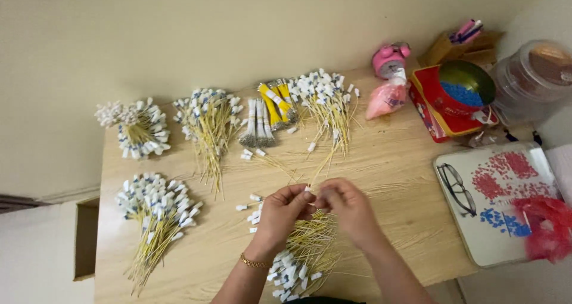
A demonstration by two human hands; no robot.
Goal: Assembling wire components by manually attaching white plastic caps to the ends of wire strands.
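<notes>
Left hand [285, 210] and right hand [348, 207] pinch one thin yellow wire with white tag [308, 190] between fingertips. They hover directly above the loose pile of yellow tagged wires [304, 250] on the light wooden table [393, 173].

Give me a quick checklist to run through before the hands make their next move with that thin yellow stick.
1. Both hands on the work: left hand and right hand meet at the fingertips. Ok.
2. Yellow stick pinched between them: its far end is free above the hands. Ok.
3. White tag at the pinch point: small, whether it is fully closed, cannot tell.
4. Loose pile of sticks under the wrists, within reach. Ok.
5. Finished bundles kept apart: the near-left bundle lies clear of the pile. Ok.
6. Tray with red and blue beads sits at the table's right edge and overhangs it. Not ok.
</notes>
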